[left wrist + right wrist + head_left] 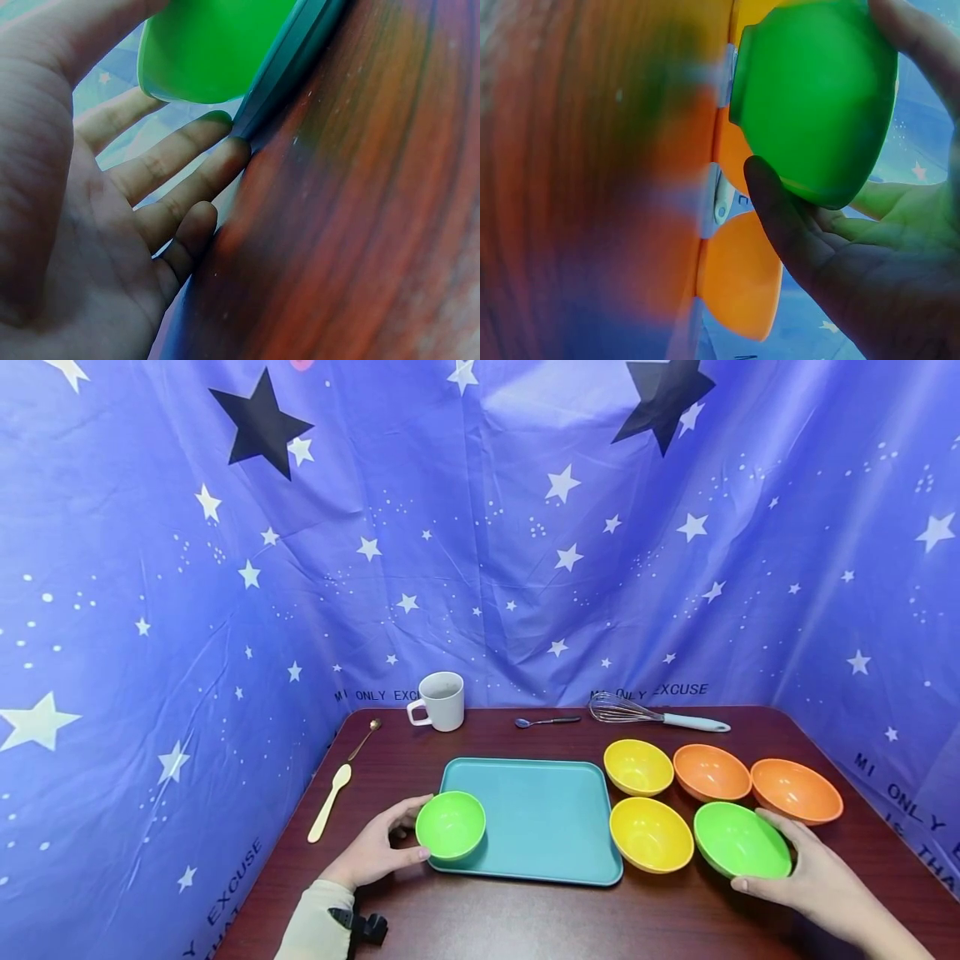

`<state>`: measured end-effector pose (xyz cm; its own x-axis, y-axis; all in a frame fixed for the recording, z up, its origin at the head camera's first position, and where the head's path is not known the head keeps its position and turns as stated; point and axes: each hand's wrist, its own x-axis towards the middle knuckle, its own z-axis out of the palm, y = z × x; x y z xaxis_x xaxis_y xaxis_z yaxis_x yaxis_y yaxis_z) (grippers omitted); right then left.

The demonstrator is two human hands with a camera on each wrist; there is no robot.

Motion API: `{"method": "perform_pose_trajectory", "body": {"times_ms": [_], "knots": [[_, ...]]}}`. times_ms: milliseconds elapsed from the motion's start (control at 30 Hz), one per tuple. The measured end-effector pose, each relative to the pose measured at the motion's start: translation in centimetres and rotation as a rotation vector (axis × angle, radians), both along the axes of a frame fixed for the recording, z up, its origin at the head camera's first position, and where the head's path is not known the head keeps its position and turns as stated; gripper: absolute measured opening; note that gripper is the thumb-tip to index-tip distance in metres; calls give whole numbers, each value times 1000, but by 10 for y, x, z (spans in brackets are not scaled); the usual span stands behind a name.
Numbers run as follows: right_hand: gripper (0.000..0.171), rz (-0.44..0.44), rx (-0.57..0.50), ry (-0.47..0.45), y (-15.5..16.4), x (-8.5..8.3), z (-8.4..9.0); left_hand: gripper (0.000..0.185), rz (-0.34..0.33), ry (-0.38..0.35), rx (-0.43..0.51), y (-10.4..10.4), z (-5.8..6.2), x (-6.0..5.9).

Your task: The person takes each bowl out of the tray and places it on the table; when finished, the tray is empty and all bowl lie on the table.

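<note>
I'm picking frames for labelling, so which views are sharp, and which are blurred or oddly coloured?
Head view: sharp, evenly lit, wide-angle bend at the edges; the left hand grips a green bowl on the teal tray. Left wrist view: table smeared into streaks. Right wrist view: table blurred too; right hand dark and green-tinted beside the second green bowl.

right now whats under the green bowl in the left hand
The green bowl held by the left hand sits over the near left corner of the teal tray, overhanging its edge. Whether its base rests on the tray is hidden.
</note>
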<state>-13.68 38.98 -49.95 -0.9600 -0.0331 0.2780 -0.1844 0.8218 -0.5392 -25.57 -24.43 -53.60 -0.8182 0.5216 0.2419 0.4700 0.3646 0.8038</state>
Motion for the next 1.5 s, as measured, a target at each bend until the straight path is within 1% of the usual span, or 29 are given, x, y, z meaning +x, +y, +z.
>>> {"method": "perform_pose_trajectory", "body": {"times_ms": [133, 267, 400, 533, 633, 867, 1300, 1500], "knots": [[101, 14, -4, 2, 1, 0, -4, 76, -10, 21, 5, 0, -1, -1], [102, 11, 8, -3, 2, -1, -5, 76, -6, 16, -4, -1, -2, -1], [103, 9, 22, -44, 2, -3, -4, 76, 2, 6, -14, -1, -2, -1], [106, 13, 23, -78, 2, -4, -3, 76, 0, 13, -16, -2, -2, 0], [106, 10, 28, -84, 2, -5, -4, 76, -7, 26, -8, -1, -2, 0], [105, 16, 27, -111, 1, -5, -3, 74, -18, 27, 8, -1, 0, 0], [106, 27, 25, -139, 1, -5, 0, 75, -15, 38, 4, -1, 1, 0], [111, 24, 19, -139, 1, -5, 0, 75, -11, 34, 0, 0, 2, 1]]}}
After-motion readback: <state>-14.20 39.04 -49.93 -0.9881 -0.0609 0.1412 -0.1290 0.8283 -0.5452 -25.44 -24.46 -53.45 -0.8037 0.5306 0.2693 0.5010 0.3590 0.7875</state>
